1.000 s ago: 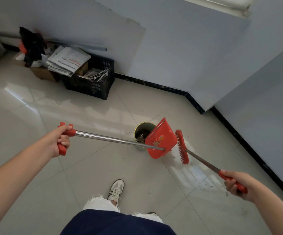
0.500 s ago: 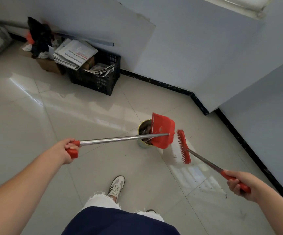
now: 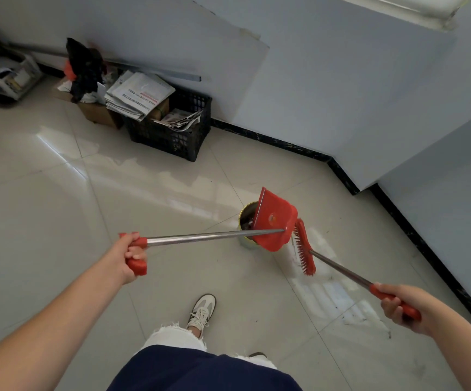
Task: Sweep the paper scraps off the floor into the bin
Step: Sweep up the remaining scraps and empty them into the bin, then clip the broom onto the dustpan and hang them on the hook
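Observation:
My left hand (image 3: 129,256) grips the red handle of a long metal-shafted dustpan. The red dustpan (image 3: 275,221) is tipped up on edge, its mouth facing left over a small round metal bin (image 3: 246,218) that stands on the tiled floor. Dark scraps show inside the bin. My right hand (image 3: 400,304) grips the red handle of the broom. The red broom head (image 3: 304,251) hangs just right of the dustpan, bristles facing left, above the floor.
A black crate (image 3: 177,136) stuffed with newspapers stands against the far wall, with a cardboard box and dark clutter to its left. A black skirting (image 3: 341,170) runs along the walls, cornering right of the bin. My shoe (image 3: 201,311) is on the tiles below.
The dustpan has swung from lying slanted across the bin to standing tipped over its opening. My left hand dropped lower and its grip turned. The broom stayed beside the pan.

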Demonstrator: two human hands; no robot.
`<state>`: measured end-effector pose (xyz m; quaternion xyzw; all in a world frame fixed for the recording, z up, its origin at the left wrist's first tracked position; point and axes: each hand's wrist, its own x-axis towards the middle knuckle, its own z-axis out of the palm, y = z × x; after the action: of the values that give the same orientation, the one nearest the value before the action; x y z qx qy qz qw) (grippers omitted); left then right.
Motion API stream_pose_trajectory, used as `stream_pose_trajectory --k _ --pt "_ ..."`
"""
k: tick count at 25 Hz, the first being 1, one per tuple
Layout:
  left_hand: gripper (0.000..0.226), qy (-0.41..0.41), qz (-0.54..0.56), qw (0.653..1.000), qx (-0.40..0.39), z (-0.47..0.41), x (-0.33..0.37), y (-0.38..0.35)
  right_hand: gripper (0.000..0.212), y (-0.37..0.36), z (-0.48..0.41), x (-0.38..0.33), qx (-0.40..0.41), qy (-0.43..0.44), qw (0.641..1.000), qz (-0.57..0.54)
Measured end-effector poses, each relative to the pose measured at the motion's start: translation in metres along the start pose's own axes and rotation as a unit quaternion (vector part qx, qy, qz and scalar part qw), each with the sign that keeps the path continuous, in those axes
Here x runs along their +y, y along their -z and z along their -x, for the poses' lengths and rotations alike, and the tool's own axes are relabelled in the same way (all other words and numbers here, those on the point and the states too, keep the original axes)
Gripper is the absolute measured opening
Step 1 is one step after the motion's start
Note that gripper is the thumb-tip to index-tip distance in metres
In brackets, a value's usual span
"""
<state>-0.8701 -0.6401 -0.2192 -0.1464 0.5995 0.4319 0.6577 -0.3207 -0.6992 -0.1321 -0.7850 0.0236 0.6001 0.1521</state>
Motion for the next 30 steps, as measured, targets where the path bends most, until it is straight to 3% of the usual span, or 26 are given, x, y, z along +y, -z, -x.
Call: stream_pose_trajectory --k 3,5,11,17,23,30 --pt "0.03 -0.081 -0.115 0.989 -0.042 0.026 0.019 -0.05 0.014 0.012 0.004 0.006 0.011 0.012 1.0 -0.003" --pt "0.028 -0.124 -0.222 0.963 -0.092 0.047 0.034 -0.089 0.015 0.022 0.006 0.013 0.015 0.021 1.0 -0.012" --pt "0.024 -0.255 -0.457 0.817 -0.241 0.108 0.027 -0.22 0.017 0.055 0.015 0.056 0.042 0.018 0.996 -0.08" --pt "0.02 -0.29 -0.572 0.692 -0.331 0.108 -0.055 -0.312 0.012 0.088 0.037 0.112 0.087 0.009 0.977 -0.197" --pt "0.014 -0.383 -0.644 0.542 -0.381 0.095 -0.136 -0.361 0.008 0.105 0.044 0.166 0.126 0.007 0.941 -0.315" --pt "0.034 -0.418 -0.704 0.421 -0.389 0.065 -0.232 -0.416 0.009 0.172 -0.002 0.177 0.151 -0.026 0.915 -0.373"
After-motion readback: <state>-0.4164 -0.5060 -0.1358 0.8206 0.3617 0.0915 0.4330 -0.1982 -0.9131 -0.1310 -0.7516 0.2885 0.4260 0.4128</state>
